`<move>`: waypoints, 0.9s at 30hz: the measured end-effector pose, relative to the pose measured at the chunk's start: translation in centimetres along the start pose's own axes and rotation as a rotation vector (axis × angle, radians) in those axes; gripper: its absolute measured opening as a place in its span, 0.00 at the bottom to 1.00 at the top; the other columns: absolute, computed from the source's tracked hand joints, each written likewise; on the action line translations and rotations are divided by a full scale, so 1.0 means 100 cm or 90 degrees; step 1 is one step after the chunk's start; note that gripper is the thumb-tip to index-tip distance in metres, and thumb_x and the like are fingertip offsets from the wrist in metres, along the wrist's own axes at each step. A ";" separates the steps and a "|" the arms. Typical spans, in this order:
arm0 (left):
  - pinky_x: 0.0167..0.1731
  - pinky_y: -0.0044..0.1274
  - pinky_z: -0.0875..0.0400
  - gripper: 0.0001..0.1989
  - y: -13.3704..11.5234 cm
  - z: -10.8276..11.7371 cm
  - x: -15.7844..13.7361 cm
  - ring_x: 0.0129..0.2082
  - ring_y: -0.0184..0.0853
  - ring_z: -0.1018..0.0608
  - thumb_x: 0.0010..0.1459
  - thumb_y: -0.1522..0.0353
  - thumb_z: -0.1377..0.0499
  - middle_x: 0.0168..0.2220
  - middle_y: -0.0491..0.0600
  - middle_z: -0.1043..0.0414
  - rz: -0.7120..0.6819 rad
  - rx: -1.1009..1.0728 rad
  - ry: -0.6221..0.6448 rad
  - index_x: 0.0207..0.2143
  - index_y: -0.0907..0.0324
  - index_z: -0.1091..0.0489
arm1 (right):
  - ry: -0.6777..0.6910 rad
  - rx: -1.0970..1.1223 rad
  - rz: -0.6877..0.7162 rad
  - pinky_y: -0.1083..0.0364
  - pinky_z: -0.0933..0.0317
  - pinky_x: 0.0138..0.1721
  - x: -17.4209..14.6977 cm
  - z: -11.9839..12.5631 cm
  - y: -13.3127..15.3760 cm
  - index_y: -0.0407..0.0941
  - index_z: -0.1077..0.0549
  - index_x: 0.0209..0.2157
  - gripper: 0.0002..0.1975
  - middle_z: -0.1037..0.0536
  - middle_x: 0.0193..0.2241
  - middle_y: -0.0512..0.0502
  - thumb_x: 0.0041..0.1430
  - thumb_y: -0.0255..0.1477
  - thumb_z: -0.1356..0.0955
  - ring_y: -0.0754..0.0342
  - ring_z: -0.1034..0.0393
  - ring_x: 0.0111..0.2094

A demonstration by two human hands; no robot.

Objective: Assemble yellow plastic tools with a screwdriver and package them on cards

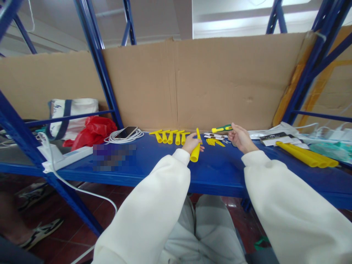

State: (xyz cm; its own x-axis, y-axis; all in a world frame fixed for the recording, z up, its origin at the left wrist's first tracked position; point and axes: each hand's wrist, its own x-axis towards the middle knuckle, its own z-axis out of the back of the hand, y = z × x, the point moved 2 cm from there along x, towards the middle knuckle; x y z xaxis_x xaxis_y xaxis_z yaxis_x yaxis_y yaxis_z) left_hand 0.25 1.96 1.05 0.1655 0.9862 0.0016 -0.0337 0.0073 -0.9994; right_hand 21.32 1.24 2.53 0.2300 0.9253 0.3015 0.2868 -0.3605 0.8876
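My left hand (190,143) is closed round a yellow tapered plastic tube (195,153), its wide open end towards me and a thin yellow piece rising at the far end. My right hand (240,138) is raised to the right with its fingers pinched; what they hold is too small to make out. By its fingertips is a screwdriver (222,128) with a yellow and green handle; whether the fingers touch it I cannot tell. Between the hands lie several small flat yellow pieces (215,142) and small metal parts (226,140).
Several T-shaped yellow tubes (170,137) stand in a row to the left. More plain yellow tubes (308,156) lie right, beside a black-and-white packet (276,139). A phone (126,132) rests on a coiled white cable (112,138). Cardboard (220,80) walls the back; blue posts (100,73) flank the shelf.
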 end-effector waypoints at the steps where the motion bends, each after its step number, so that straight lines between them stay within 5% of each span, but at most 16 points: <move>1: 0.23 0.21 0.24 0.33 0.000 0.000 0.000 0.19 0.29 0.24 0.57 0.79 0.44 0.30 0.47 0.27 0.001 -0.005 0.000 0.65 0.63 0.44 | 0.005 0.003 -0.002 0.65 0.46 0.16 0.001 0.000 0.000 0.46 0.35 0.26 0.18 0.35 0.14 0.56 0.52 0.38 0.24 0.63 0.40 0.16; 14: 0.21 0.19 0.26 0.32 -0.004 -0.002 -0.006 0.18 0.27 0.25 0.57 0.80 0.45 0.30 0.47 0.28 0.000 0.008 0.004 0.64 0.63 0.44 | -0.043 0.000 0.006 0.64 0.49 0.12 0.004 0.002 -0.003 0.46 0.37 0.24 0.22 0.35 0.14 0.58 0.48 0.41 0.23 0.63 0.42 0.14; 20: 0.22 0.20 0.24 0.33 -0.001 -0.001 -0.002 0.21 0.28 0.23 0.57 0.79 0.45 0.39 0.53 0.25 0.001 0.007 0.008 0.65 0.63 0.45 | -0.022 -0.013 0.015 0.65 0.50 0.13 0.002 0.001 -0.003 0.46 0.38 0.24 0.23 0.39 0.12 0.59 0.48 0.43 0.24 0.64 0.46 0.13; 27: 0.22 0.19 0.25 0.32 0.000 0.001 -0.001 0.20 0.27 0.23 0.58 0.78 0.43 0.39 0.53 0.25 0.000 -0.002 -0.005 0.65 0.63 0.44 | -0.013 -0.020 0.002 0.65 0.45 0.16 -0.001 0.000 0.000 0.47 0.36 0.26 0.18 0.34 0.16 0.57 0.51 0.38 0.24 0.63 0.41 0.16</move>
State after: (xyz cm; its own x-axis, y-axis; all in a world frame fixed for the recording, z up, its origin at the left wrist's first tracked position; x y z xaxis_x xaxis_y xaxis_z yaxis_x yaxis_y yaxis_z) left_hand 0.18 1.82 1.09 0.1580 0.9874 0.0023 -0.0303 0.0072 -0.9995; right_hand 21.31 1.17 2.55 0.2502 0.9213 0.2978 0.2570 -0.3597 0.8970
